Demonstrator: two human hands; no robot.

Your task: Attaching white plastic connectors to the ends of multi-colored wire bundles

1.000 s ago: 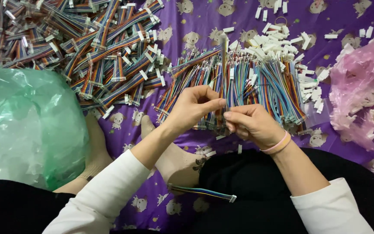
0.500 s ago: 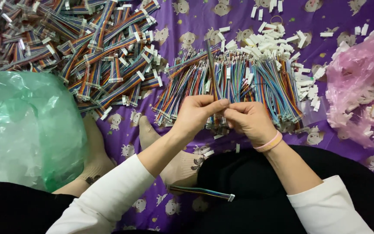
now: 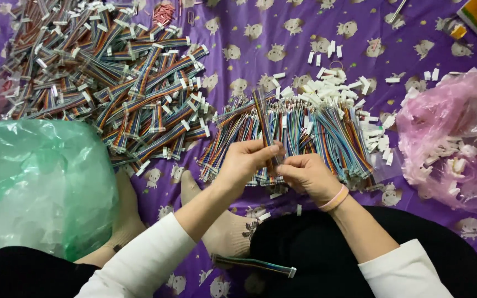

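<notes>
My left hand [image 3: 247,163] and my right hand [image 3: 305,175] meet at the middle and together pinch one multicoloured ribbon cable [image 3: 261,113] that sticks up and away from me. Just beyond my hands lies a spread of loose rainbow cables [image 3: 327,135] without plugs, with small white connector housings [image 3: 332,85] scattered behind it. A pink band circles my right wrist [image 3: 335,198].
A big heap of finished rainbow cables with white plugs [image 3: 111,83] fills the upper left. A green plastic bag [image 3: 34,182] sits at the left, a pink bag of white connectors [image 3: 454,138] at the right. One finished cable [image 3: 252,264] lies near my foot [image 3: 222,232] on the purple patterned cloth.
The view has shifted a little; my hands stay together on the cable, fingers working at its lower end. Nothing was let go.
</notes>
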